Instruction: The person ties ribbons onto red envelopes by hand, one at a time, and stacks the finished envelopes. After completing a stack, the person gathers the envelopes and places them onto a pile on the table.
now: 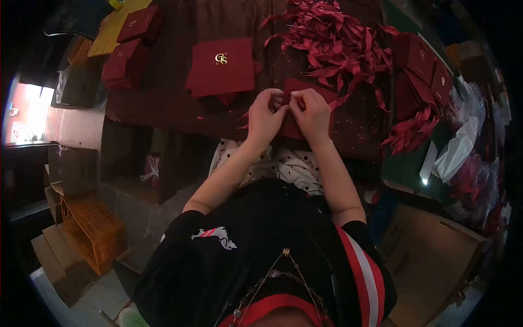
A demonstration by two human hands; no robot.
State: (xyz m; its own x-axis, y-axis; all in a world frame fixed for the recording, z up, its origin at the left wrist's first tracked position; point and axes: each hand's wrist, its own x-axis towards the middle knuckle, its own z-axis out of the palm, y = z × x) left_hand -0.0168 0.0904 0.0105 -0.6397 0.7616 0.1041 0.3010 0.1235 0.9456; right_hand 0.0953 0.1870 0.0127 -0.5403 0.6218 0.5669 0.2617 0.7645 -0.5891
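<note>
My left hand (266, 117) and my right hand (311, 115) meet over a dark red card (293, 129) near the table's front edge. Fingers and thumb of each are pinched together, the tips almost touching. What sits between them is small, red on red, and I cannot make it out. A short red ribbon end (243, 116) shows just left of my left hand. Beyond my right hand lies a large loose pile of red ribbons (343, 46), one strand trailing down close to it. Left of the hands is a stack of red cards (223, 68) with a gold monogram.
More red card stacks (125, 62) lie at the table's left, beside a yellow sheet (115, 27). On the right are monogrammed cards (417, 57), a ribbon bunch (411, 128) and clear plastic bags (460, 141). An orange crate (95, 229) and a cardboard box (427, 261) stand lower down.
</note>
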